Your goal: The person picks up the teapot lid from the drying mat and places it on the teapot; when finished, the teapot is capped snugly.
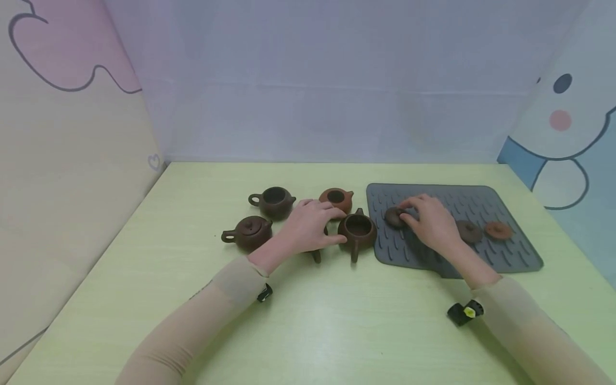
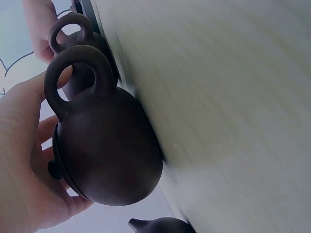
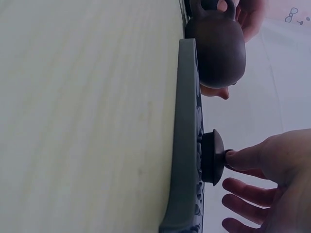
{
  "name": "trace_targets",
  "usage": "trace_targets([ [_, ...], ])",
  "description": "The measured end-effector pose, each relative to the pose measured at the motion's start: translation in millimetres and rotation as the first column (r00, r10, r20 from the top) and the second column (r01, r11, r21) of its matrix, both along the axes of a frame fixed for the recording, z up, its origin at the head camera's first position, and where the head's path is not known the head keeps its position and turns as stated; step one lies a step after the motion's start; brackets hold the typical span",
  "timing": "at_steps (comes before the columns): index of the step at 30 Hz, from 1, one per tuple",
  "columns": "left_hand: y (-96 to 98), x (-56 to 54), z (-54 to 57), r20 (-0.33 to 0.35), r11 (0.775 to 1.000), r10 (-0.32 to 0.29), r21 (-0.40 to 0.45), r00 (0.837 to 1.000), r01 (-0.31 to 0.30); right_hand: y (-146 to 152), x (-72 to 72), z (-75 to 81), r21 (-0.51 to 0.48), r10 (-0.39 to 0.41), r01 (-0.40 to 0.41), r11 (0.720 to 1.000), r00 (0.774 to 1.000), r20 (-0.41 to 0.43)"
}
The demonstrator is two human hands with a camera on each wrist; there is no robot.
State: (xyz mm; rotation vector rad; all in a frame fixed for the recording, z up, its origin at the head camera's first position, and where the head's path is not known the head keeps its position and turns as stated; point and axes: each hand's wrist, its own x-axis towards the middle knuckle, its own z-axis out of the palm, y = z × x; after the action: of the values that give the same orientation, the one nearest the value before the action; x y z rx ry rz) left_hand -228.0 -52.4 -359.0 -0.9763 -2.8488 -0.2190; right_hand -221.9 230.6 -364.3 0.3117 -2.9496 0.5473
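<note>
My right hand (image 1: pixel 433 222) pinches the knob of a dark teapot lid (image 1: pixel 394 217) between thumb and finger. In the right wrist view that lid (image 3: pixel 212 158) stands at the surface of the grey ribbed mat (image 3: pixel 183 141). My left hand (image 1: pixel 310 224) reaches over a dark lidded teapot (image 2: pixel 109 145), which it mostly hides in the head view. Its thumb and forefinger extend to the near side of a lidless brown teapot (image 1: pixel 357 243); whether they press on it I cannot tell.
Two more lids, one dark (image 1: pixel 469 231) and one reddish (image 1: pixel 498 230), lie on the mat. A lidded teapot (image 1: pixel 250 235) and a lidless dark teapot (image 1: pixel 276 208) stand at the left. A reddish lidless teapot (image 1: pixel 339 198) stands behind my left hand.
</note>
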Motion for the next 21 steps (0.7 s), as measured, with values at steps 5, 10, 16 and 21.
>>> trace_targets([
  [5, 0.9, 1.2, 1.6, 0.017, 1.0, 0.008, -0.001, 1.0, -0.008, 1.1, 0.0, -0.7, -0.021, -0.005, 0.005, 1.0, 1.0, 0.002],
  [10, 1.8, 1.8, 1.9, 0.023, 1.0, 0.011, -0.008, 1.0, -0.011, 1.4, 1.1, 0.3, -0.047, 0.0, -0.001, 0.999, 1.0, -0.013],
  [16, 2.5, 2.6, 2.2, 0.019, 1.0, 0.015, -0.016, 1.0, -0.015, 0.3, 3.1, 1.8, -0.085, 0.005, -0.01, 0.996, 0.998, -0.068],
  [21, 2.7, 2.6, 2.3, 0.019, 1.0, 0.018, -0.021, 1.0, -0.018, -2.2, 4.2, 2.4, -0.129, -0.002, -0.016, 0.991, 0.99, -0.143],
])
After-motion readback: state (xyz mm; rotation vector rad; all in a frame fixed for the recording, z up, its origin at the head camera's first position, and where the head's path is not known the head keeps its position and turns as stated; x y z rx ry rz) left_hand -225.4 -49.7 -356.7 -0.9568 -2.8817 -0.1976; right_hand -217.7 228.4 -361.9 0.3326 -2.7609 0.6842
